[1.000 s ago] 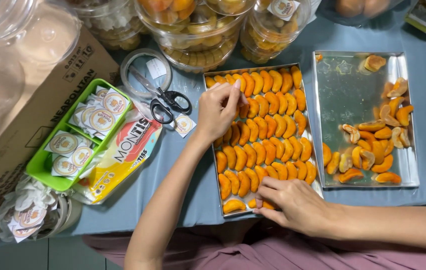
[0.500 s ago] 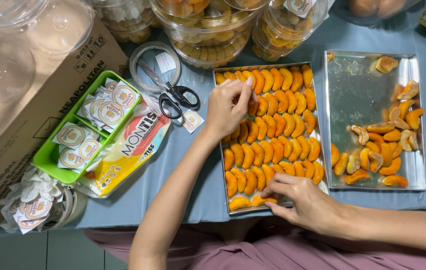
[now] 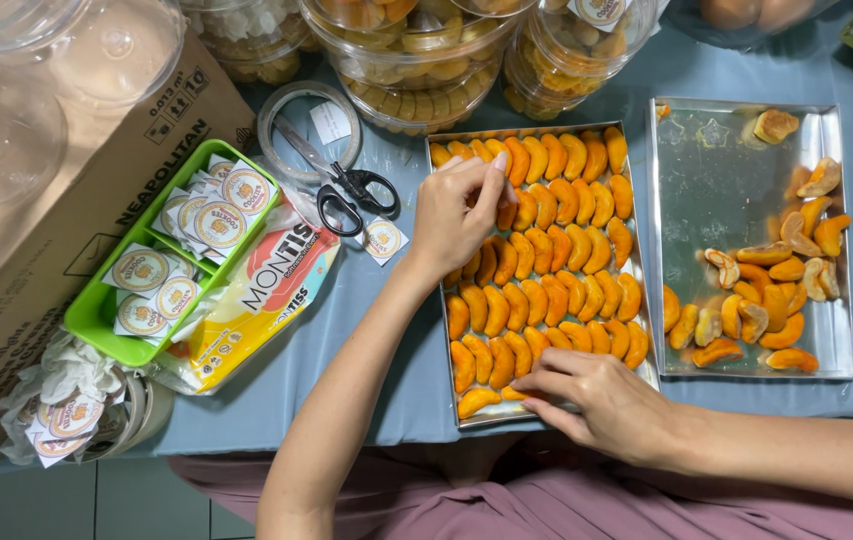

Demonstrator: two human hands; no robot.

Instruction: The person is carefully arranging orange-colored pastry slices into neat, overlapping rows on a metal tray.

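Fingertips of the left hand (image 3: 462, 215) pinch narrowly onto one orange crescent cookie (image 3: 509, 212) in the second row of the near tray (image 3: 444, 290), while the right hand (image 3: 602, 400) rests fingers-flat on the cookies at the tray's front edge — touching, not gripping, as far as I can tell. To do this well, I'd judge a light pinch by the cookie's ends is best, lifting straight so neighbours in the tight rows stay put. Two metal trays lie side by side: this full one holds five rows, and the second tray (image 3: 727, 200) is half bare with a loose heap. One pair of scissors (image 3: 342, 185) and one green basket (image 3: 97, 320) of round labels sit beside them.
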